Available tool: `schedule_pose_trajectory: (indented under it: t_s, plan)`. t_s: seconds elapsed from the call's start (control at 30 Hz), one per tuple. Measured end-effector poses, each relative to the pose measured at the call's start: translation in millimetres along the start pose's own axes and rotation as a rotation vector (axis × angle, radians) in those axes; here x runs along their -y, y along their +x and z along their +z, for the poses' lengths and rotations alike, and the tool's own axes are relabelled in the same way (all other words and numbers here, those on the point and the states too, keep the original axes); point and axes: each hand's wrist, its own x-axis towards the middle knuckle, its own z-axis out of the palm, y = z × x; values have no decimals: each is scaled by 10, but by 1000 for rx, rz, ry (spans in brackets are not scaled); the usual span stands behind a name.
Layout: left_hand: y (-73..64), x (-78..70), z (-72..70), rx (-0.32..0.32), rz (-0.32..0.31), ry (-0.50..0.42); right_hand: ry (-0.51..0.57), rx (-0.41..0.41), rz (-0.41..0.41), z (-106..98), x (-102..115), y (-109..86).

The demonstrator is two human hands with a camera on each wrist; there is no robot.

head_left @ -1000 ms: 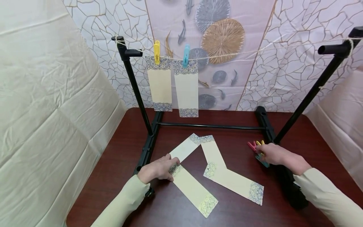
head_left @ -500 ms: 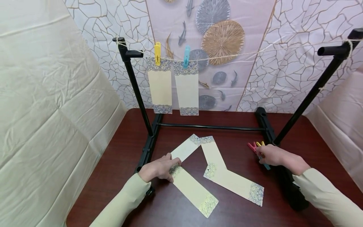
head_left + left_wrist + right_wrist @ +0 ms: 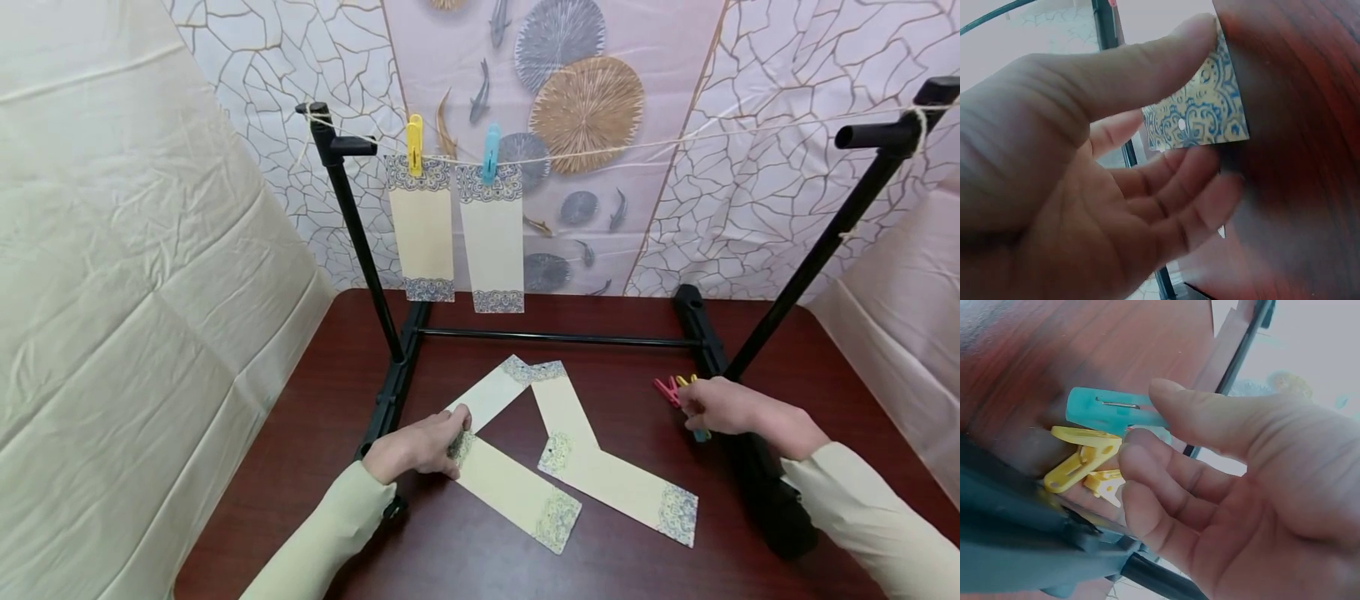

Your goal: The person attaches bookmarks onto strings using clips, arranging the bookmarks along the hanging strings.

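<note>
My left hand (image 3: 420,446) pinches the far end of a cream paper strip (image 3: 517,492) between thumb and fingers. In the left wrist view, a blue lace pattern (image 3: 1225,119) and a small hole show at the strip's gripped end. At the right, my right hand (image 3: 727,406) pinches a teal clothespin (image 3: 1107,412) between thumb and index finger. Close by its fingers lie yellow clothespins (image 3: 1085,459) and a pink clothespin (image 3: 666,390). The other strips on the table are a white strip (image 3: 491,396), a cream strip (image 3: 566,408) and another cream strip (image 3: 630,487).
A black rack (image 3: 787,292) stands on the dark red table (image 3: 300,467). Across its top runs a string (image 3: 637,152). From it hang a cream strip (image 3: 422,237) under a yellow clothespin (image 3: 415,146) and a white strip (image 3: 493,242) under a blue clothespin (image 3: 491,154).
The near end of the strip in my left hand has risen and swung slightly away from me. The teal clothespin has turned in my right fingers, while both hands have hardly moved.
</note>
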Motion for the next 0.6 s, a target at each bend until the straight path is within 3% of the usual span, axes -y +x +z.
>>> schedule_pose_trajectory:
  t_s: [0.4,0.6]
  plan:
    - [-21,22,-129,-88,199,-242,20,-38,-37,-109,100,-66]
    - [-24,-34,-178,-126,243,-350,32,-48,-37,-136,163,-69]
